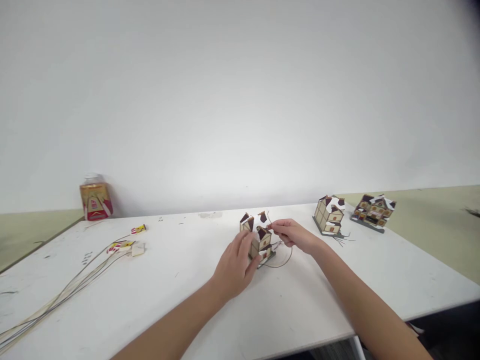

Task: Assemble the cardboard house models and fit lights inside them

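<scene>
Matt card-like model house (258,239) with thin wire (282,263) on smooth white table (180,290).

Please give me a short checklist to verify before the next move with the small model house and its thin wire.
1. Left hand steadies the model house: ok.
2. Right hand pinches the thin wire near the roof: ok.
3. House stands flat on the white table: cannot tell.
4. Wire free of knots: cannot tell.
5. Two other houses stand apart, out of the way: ok.
</scene>
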Tool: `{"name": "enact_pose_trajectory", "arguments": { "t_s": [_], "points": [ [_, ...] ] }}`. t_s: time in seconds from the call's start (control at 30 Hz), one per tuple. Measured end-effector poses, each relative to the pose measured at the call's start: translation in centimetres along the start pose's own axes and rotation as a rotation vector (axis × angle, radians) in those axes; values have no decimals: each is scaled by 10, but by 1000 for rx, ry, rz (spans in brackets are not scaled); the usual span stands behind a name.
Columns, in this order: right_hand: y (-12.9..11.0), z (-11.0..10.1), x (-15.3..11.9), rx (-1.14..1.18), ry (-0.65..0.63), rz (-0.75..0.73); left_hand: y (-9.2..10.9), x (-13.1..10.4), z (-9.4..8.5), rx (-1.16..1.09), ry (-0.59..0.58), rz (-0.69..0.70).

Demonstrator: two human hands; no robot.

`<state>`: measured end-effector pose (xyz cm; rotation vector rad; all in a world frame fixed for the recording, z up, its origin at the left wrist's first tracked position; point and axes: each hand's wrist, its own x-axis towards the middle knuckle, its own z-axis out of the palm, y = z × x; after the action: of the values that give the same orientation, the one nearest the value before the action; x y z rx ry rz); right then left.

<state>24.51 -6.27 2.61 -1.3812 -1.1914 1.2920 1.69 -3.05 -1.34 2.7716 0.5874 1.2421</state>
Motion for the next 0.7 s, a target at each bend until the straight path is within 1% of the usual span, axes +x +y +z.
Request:
{"name": "enact_pose_trajectory", "arguments": {
  "t_s": [0.03, 0.1, 0.23, 0.3, 0.37, 0.43, 0.53, 0.6, 0.67, 0.7],
  "points": [
    [0, 4, 0, -5, -13, -10, 0, -1, 1, -17, 28, -63],
    [1, 8, 0, -48, 4, -33, 1, -2, 2, -51, 58, -170],
    [3, 8, 0, -124, 19, -45, -1, -2, 5, -169, 53, -313],
    [3, 7, -1, -104, -24, -42, -3, -3, 7, -266, 45, -410],
    [3, 6, -2, -80, -75, -37, -6, -3, 9, -364, 49, -546],
    [3, 6, -2, -106, -79, -33, -8, -3, 9, -436, 68, -654],
    [2, 7, -2, -213, 16, -40, -9, 0, 5, -482, 74, -718],
    [1, 9, -2, -279, 79, -46, -7, 2, 3, -489, 49, -747],
    [2, 11, -2, -335, 132, -92, -6, 3, 2, -489, 14, -782],
    [3, 12, 0, -362, 162, -138, -6, 4, 1, -486, 4, -798]
  ]
}}
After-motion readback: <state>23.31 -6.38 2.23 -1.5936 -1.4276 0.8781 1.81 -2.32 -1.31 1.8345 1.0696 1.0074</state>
